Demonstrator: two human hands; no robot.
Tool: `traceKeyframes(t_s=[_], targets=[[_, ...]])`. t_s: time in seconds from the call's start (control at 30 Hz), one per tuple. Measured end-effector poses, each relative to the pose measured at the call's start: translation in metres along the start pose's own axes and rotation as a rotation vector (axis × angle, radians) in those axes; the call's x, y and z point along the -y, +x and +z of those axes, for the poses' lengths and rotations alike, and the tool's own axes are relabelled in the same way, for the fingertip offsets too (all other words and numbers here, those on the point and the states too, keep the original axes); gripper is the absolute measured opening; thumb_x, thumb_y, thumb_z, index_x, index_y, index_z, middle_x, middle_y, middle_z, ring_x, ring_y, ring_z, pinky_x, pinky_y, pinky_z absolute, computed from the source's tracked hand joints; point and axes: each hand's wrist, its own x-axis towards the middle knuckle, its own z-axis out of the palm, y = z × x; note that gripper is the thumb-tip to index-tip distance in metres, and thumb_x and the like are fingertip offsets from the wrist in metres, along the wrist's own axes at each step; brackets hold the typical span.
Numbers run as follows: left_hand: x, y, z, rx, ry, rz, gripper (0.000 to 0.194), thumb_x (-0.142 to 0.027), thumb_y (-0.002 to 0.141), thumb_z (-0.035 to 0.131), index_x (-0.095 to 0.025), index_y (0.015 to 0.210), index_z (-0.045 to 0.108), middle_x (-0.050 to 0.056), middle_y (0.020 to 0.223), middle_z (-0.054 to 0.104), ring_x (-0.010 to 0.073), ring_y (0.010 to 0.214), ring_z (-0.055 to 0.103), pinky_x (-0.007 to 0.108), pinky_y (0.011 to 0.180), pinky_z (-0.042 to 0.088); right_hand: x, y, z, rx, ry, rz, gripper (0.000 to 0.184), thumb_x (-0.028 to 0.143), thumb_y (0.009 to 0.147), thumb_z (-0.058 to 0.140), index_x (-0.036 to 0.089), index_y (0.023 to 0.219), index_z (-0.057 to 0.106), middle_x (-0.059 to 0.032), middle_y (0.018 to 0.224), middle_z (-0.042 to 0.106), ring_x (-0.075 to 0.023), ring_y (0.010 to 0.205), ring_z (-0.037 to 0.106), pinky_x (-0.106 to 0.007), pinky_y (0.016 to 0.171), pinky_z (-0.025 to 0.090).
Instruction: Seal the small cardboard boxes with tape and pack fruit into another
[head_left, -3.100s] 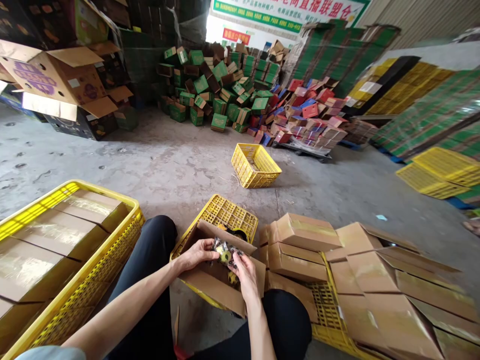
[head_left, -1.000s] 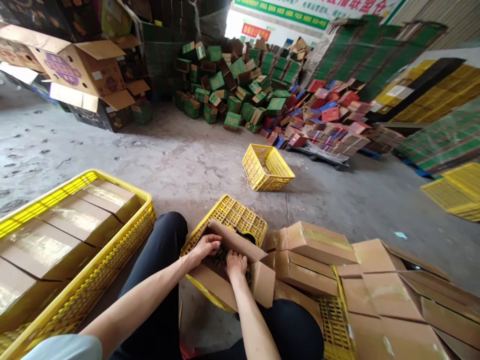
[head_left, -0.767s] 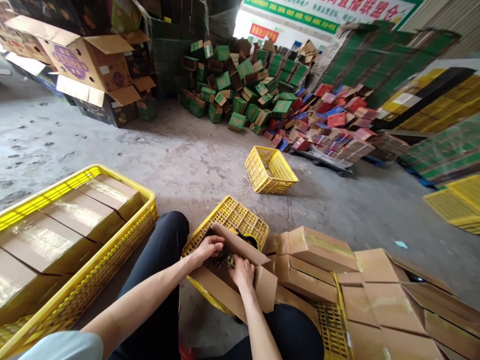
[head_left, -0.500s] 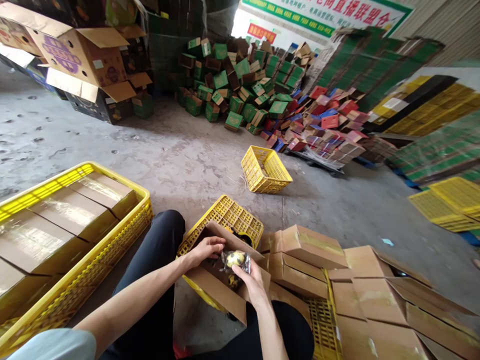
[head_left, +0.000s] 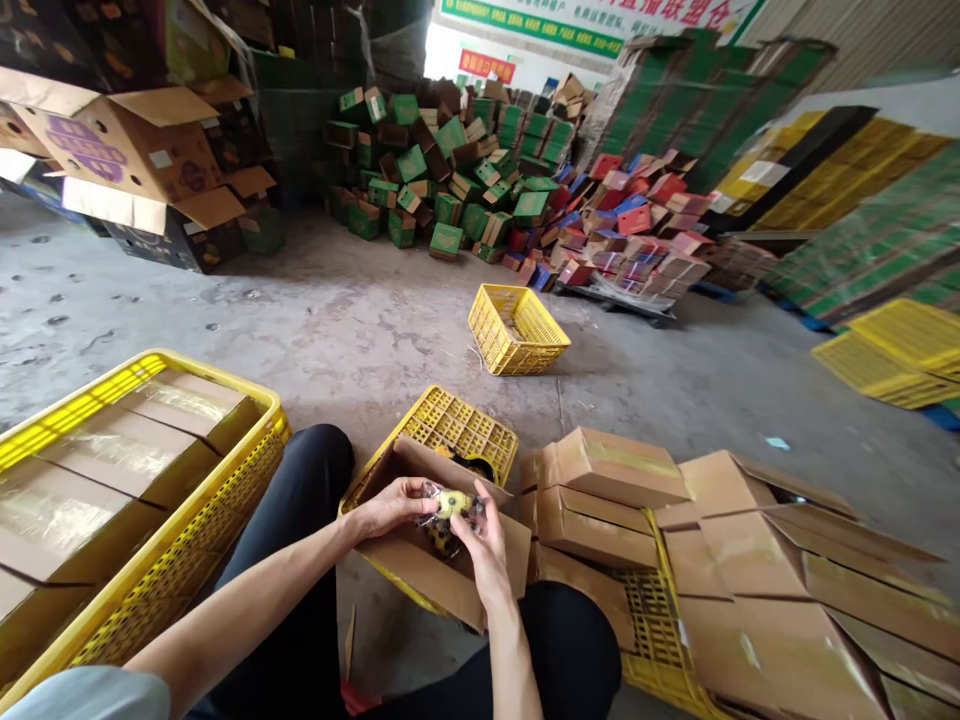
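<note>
Between my two hands is a small rounded yellow item (head_left: 452, 503) in clear, dark-patterned plastic wrap; I cannot tell its exact kind. The fingers of my left hand (head_left: 394, 505) pinch the left end of the wrap. My right hand (head_left: 484, 535) holds the other side, thumb on the near face and fingers behind. Directly below is an open cardboard box (head_left: 429, 577), with similar yellow-and-black wrapped pieces (head_left: 442, 541) partly showing inside. The box rests on an upturned yellow crate (head_left: 457, 425) between my knees. Black-and-yellow tape or a dispenser (head_left: 480, 466) lies behind the box, mostly hidden.
To the left, a large yellow crate (head_left: 274, 400) holds taped cartons (head_left: 97, 455). Stacked cardboard boxes (head_left: 615, 470) stand close on the right, some on a yellow crate (head_left: 645, 610). Ahead on the floor is another yellow crate (head_left: 517, 335), with heaped green boxes (head_left: 446, 240) beyond.
My left hand has moved from the box's rim area onto the wrapped item, so both hands now hold it. The item has shifted left and slightly up. The view has turned a little right.
</note>
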Motion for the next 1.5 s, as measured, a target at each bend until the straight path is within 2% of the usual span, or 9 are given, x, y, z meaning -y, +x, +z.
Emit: traceKeyframes(t_s=[0.13, 0.23, 0.33, 0.47, 0.63, 0.9, 1.13, 1.33, 1.5], targets=[[0.004, 0.005, -0.006, -0.063, 0.047, 0.059, 0.057, -0.035, 0.069, 0.098, -0.014, 0.117, 0.076, 0.01, 0.106, 0.077, 0.0195, 0.088, 0.07, 0.03, 0.087, 0.05, 0.006, 0.0, -0.008, -0.019, 0.024, 0.052, 0.083, 0.059, 0.077, 0.085, 0.033, 0.15, 0.055, -0.0091, 0.136, 0.071, -0.0322, 0.129, 0.064, -0.043, 0.098, 0.059], [0.004, 0.007, -0.008, -0.066, 0.046, 0.061, 0.057, -0.032, 0.067, 0.099, -0.015, 0.117, 0.075, 0.009, 0.106, 0.077, 0.0206, 0.091, 0.071, 0.033, 0.091, 0.05, 0.01, 0.001, -0.013, -0.044, -0.048, 0.064, 0.069, 0.068, 0.083, 0.075, 0.032, 0.141, 0.064, -0.0099, 0.143, 0.067, -0.0324, 0.131, 0.062, -0.04, 0.091, 0.061], [0.003, 0.007, -0.008, -0.042, 0.053, 0.072, 0.055, -0.029, 0.068, 0.098, -0.015, 0.116, 0.076, 0.009, 0.107, 0.077, 0.0205, 0.092, 0.071, 0.033, 0.092, 0.05, 0.008, 0.003, -0.014, -0.042, -0.11, 0.095, 0.066, 0.072, 0.079, 0.077, 0.028, 0.128, 0.074, -0.0114, 0.136, 0.071, -0.0333, 0.125, 0.065, -0.038, 0.085, 0.061], [0.0, 0.007, -0.008, -0.061, 0.071, 0.089, 0.052, -0.031, 0.068, 0.098, -0.015, 0.113, 0.077, 0.007, 0.102, 0.076, 0.0189, 0.088, 0.07, 0.032, 0.09, 0.05, -0.002, 0.004, -0.012, 0.018, -0.043, 0.133, 0.063, 0.062, 0.065, 0.091, 0.023, 0.113, 0.08, -0.0119, 0.119, 0.079, -0.0326, 0.111, 0.072, -0.04, 0.087, 0.061], [0.001, 0.007, -0.01, -0.068, 0.032, 0.09, 0.058, -0.033, 0.07, 0.097, -0.017, 0.121, 0.074, 0.007, 0.107, 0.075, 0.0202, 0.093, 0.07, 0.034, 0.094, 0.05, -0.006, 0.006, -0.012, 0.028, -0.03, 0.075, 0.052, 0.056, 0.066, 0.093, 0.023, 0.105, 0.083, -0.0095, 0.109, 0.081, -0.0301, 0.099, 0.075, -0.042, 0.09, 0.06], [0.001, 0.002, -0.01, -0.075, -0.113, -0.045, 0.072, -0.027, 0.07, 0.097, -0.024, 0.135, 0.068, 0.008, 0.116, 0.073, 0.0218, 0.104, 0.072, 0.039, 0.103, 0.05, -0.007, 0.012, -0.012, -0.051, -0.11, -0.059, 0.044, 0.057, 0.066, 0.09, 0.023, 0.093, 0.083, -0.0096, 0.109, 0.081, -0.0335, 0.109, 0.072, -0.047, 0.102, 0.056], [-0.01, -0.002, -0.003, -0.02, -0.166, -0.08, 0.077, -0.026, 0.076, 0.094, -0.025, 0.145, 0.06, 0.011, 0.132, 0.067, 0.0232, 0.11, 0.072, 0.042, 0.107, 0.05, -0.006, 0.011, -0.015, -0.068, -0.14, -0.084, 0.041, 0.056, 0.069, 0.088, 0.023, 0.092, 0.082, -0.0099, 0.113, 0.08, -0.0333, 0.114, 0.07, -0.046, 0.105, 0.054], [-0.009, -0.002, -0.004, 0.021, -0.217, -0.096, 0.081, -0.022, 0.077, 0.093, -0.027, 0.149, 0.056, 0.01, 0.132, 0.066, 0.0238, 0.114, 0.071, 0.043, 0.11, 0.048, -0.005, 0.01, -0.014, -0.081, -0.129, -0.082, 0.04, 0.056, 0.069, 0.088, 0.023, 0.091, 0.081, -0.01, 0.116, 0.079, -0.033, 0.116, 0.069, -0.047, 0.107, 0.052], [-0.006, 0.0, -0.005, -0.048, -0.234, -0.077, 0.071, -0.037, 0.085, 0.087, -0.029, 0.149, 0.057, 0.008, 0.125, 0.067, 0.0199, 0.106, 0.071, 0.038, 0.1, 0.054, -0.003, 0.009, -0.012, -0.061, -0.12, -0.092, 0.041, 0.059, 0.066, 0.089, 0.024, 0.084, 0.08, -0.0103, 0.116, 0.078, -0.0338, 0.117, 0.068, -0.047, 0.107, 0.052]])
